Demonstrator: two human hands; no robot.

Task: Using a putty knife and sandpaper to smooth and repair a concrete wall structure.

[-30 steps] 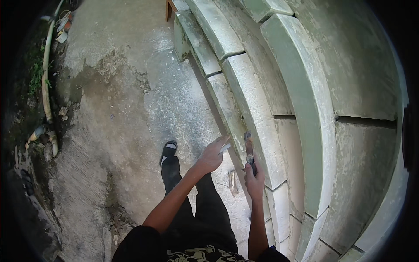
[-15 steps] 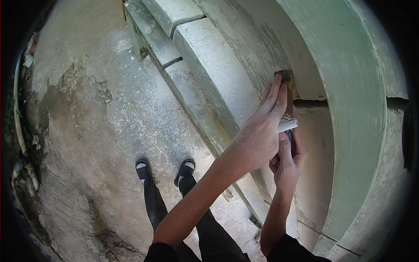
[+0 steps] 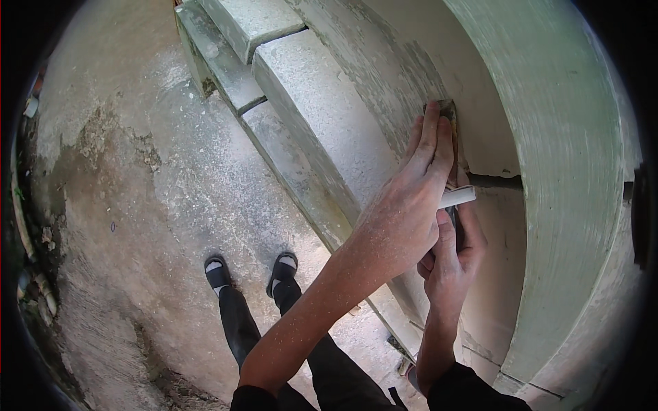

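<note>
A long, narrow scraper-like tool with a dark, brown-stained flat end rests against the patchy grey wall face. My left hand lies over it, long fingers stretched along the tool and pressing its flat end on the wall. That hand's thumb is hidden. A white, stick-like piece juts out between my hands. Closer to me, my right hand is closed round the lower part of the tool, thumb on top. Pale dust coats my left hand and forearm. The tool's exact kind is partly hidden.
Stepped concrete ledges run diagonally left of my hands. A pale green curved surface stands at the right, with a dark gap beside it. My sandalled feet are on the dusty concrete floor. A pipe lies far left.
The view has shifted slightly, so the ledges and my feet sit farther left. My hands and the tool have moved slightly up along the wall, with the same hold.
</note>
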